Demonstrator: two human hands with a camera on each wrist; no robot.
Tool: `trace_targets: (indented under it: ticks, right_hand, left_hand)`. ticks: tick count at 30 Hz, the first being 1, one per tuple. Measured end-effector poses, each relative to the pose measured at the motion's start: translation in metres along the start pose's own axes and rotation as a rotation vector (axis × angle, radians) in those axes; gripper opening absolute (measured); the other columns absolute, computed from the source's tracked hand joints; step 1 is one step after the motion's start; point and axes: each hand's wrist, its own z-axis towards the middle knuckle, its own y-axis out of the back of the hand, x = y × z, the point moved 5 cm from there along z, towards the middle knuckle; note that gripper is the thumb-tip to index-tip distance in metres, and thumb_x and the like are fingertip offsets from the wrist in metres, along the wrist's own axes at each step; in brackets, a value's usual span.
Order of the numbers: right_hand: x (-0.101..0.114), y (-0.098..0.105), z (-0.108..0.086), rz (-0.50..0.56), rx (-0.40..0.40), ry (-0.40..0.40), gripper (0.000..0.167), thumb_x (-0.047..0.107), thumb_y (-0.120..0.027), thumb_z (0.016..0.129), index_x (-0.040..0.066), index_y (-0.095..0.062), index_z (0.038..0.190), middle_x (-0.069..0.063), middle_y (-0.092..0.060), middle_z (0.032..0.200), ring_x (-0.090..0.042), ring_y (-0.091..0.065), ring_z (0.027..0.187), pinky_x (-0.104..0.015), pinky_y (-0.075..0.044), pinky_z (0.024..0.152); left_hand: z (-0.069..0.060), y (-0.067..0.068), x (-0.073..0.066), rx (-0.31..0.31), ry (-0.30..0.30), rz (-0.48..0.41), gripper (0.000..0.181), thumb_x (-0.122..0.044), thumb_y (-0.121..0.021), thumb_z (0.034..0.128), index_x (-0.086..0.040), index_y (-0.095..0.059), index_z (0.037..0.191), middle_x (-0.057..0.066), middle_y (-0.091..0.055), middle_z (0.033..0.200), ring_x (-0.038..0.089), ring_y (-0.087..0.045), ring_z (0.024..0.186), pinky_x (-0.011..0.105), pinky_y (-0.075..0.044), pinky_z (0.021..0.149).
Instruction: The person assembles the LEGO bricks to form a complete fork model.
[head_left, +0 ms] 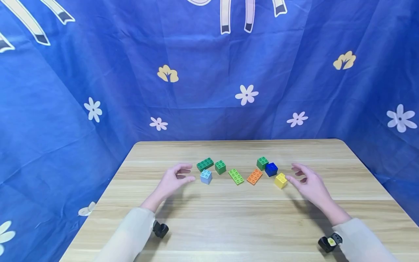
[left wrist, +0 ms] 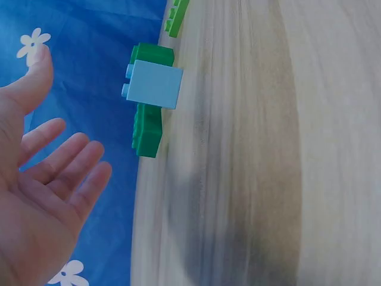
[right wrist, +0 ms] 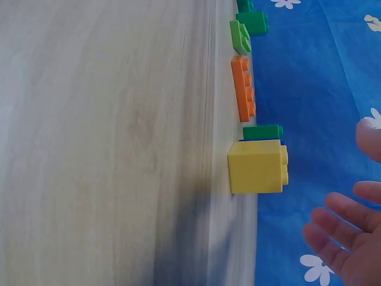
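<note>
Bricks (head_left: pixel 236 177) lie on the surface (head_left: pixel 242 225), none seemingly joined; probably all work remains. The left hand (head_left: pixel 171 181) and right hand (head_left: pixel 310 185), fingers relaxed, hold nothing: light blue brick (head_left: pixel 206 177) at the left's three o'clock, yellow brick (head_left: pixel 280 181) at the right's nine.

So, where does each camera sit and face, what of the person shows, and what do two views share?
Head: on the head, facing forward and down over the table to the blue cloth; left hand, right hand and sleeves show.
Left wrist: on that wrist, facing the light-blue brick; part of the left hand shows.
Right wrist: on that wrist, facing the yellow brick; part of the right hand shows.
Head and left wrist share the light-blue brick.
</note>
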Motion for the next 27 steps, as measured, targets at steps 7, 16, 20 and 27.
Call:
trace_targets:
  ticks: [7, 16, 20, 27]
  right_hand:
    - [-0.007, -0.007, -0.001, 0.011, 0.042, -0.059, 0.054, 0.031, -0.069, 0.085, -0.002, -0.053, 0.124, -0.018, -0.063, 0.103, -0.029, -0.059, 0.091, -0.037, -0.052, 0.069]
    - [-0.013, -0.015, -0.001, 0.073, 0.087, -0.093, 0.054, 0.028, -0.071, 0.083, -0.002, -0.053, 0.124, -0.018, -0.062, 0.102, -0.029, -0.059, 0.091, -0.039, -0.052, 0.073]
    - [-0.015, -0.019, -0.002, 0.110, 0.114, -0.120, 0.055, 0.025, -0.073, 0.082, -0.005, -0.051, 0.122, -0.018, -0.061, 0.102, -0.029, -0.060, 0.090, -0.039, -0.053, 0.075]
    - [-0.018, -0.024, -0.002, 0.145, 0.143, -0.157, 0.054, 0.020, -0.074, 0.081, -0.007, -0.050, 0.121, -0.021, -0.060, 0.103, -0.031, -0.060, 0.091, -0.041, -0.052, 0.077]
  left_hand:
    - [0.004, -0.010, 0.004, 0.040, 0.037, -0.031, 0.054, -0.016, -0.076, 0.0778, 0.003, -0.053, 0.123, 0.022, -0.053, 0.124, 0.036, -0.051, 0.112, 0.047, -0.043, 0.093]
    - [0.011, -0.020, 0.013, 0.051, 0.048, -0.046, 0.052, -0.014, -0.076, 0.0772, 0.002, -0.054, 0.122, 0.018, -0.057, 0.121, 0.034, -0.054, 0.108, 0.043, -0.046, 0.091]
    - [0.014, -0.027, 0.016, 0.068, 0.068, -0.074, 0.054, -0.014, -0.076, 0.0765, 0.001, -0.054, 0.123, 0.019, -0.058, 0.118, 0.033, -0.055, 0.108, 0.040, -0.047, 0.090]
    - [0.018, -0.032, 0.023, 0.080, 0.061, -0.098, 0.053, -0.012, -0.076, 0.0755, -0.001, -0.054, 0.123, 0.014, -0.059, 0.118, 0.030, -0.055, 0.109, 0.040, -0.045, 0.092]
